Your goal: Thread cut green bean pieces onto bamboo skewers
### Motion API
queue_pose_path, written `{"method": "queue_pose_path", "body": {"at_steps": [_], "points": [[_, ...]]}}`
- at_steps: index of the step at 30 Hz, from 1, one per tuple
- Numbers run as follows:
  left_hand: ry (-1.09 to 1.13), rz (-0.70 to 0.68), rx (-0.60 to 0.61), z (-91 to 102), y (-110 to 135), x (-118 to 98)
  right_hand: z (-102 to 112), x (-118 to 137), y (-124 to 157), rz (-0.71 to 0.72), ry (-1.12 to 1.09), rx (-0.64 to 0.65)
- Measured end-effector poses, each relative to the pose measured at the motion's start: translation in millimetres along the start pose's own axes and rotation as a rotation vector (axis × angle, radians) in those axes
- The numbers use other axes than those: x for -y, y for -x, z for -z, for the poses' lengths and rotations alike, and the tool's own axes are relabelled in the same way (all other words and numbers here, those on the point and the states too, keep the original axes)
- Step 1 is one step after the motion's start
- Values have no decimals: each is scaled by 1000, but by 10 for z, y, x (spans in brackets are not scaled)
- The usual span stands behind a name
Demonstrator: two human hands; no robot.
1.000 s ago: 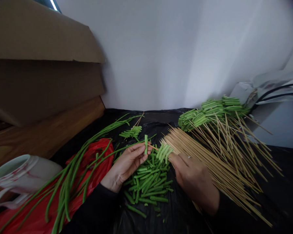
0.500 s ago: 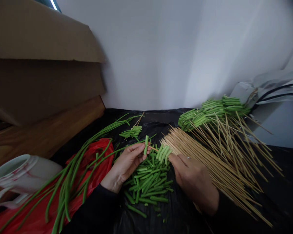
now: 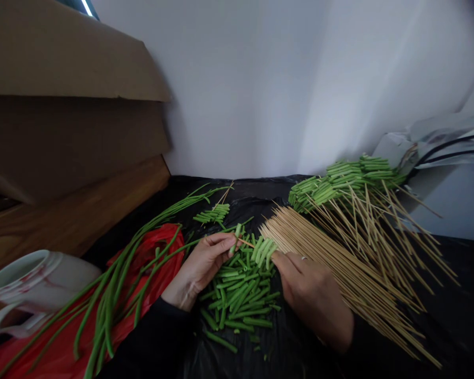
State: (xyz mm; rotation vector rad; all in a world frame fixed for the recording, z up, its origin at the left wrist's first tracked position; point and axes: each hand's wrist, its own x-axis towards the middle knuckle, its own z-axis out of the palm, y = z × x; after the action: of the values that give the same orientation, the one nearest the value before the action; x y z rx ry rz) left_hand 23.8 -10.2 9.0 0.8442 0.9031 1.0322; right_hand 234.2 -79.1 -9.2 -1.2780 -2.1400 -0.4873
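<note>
Between the thumb and fingers of my left hand (image 3: 206, 263) is a cut piece of green bean (image 3: 235, 238), held at the tip of a wooden skewer (image 3: 246, 242). My right hand (image 3: 314, 292) is closed around that skewer, just behind several bean pieces (image 3: 264, 252) threaded side by side on it. Most of the skewer's shaft is hidden by the right hand. Below both hands lies a heap of loose cut bean pieces (image 3: 243, 300) on black plastic sheeting (image 3: 221, 360).
Bare skewers (image 3: 339, 263) lie fanned beside my right hand. Filled bean skewers (image 3: 343, 181) are stacked at the back right, a few more (image 3: 213, 213) at the back. Long uncut beans (image 3: 110, 295) rest on a red bag (image 3: 158, 263). A white mug (image 3: 43, 279) stands left, near a cardboard box (image 3: 75, 58).
The bean piece in my left hand has tilted and moved slightly down onto the skewer's tip. My right hand has hardly moved.
</note>
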Motion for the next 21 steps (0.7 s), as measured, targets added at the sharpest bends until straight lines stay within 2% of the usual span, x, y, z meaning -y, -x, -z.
{"method": "queue_pose_path", "body": {"at_steps": [17, 21], "points": [[-67, 1, 92, -16, 23, 40, -26, 44, 32, -11, -33, -8], [-120, 6, 78, -59, 39, 85, -27, 70, 29, -4, -59, -6]]}}
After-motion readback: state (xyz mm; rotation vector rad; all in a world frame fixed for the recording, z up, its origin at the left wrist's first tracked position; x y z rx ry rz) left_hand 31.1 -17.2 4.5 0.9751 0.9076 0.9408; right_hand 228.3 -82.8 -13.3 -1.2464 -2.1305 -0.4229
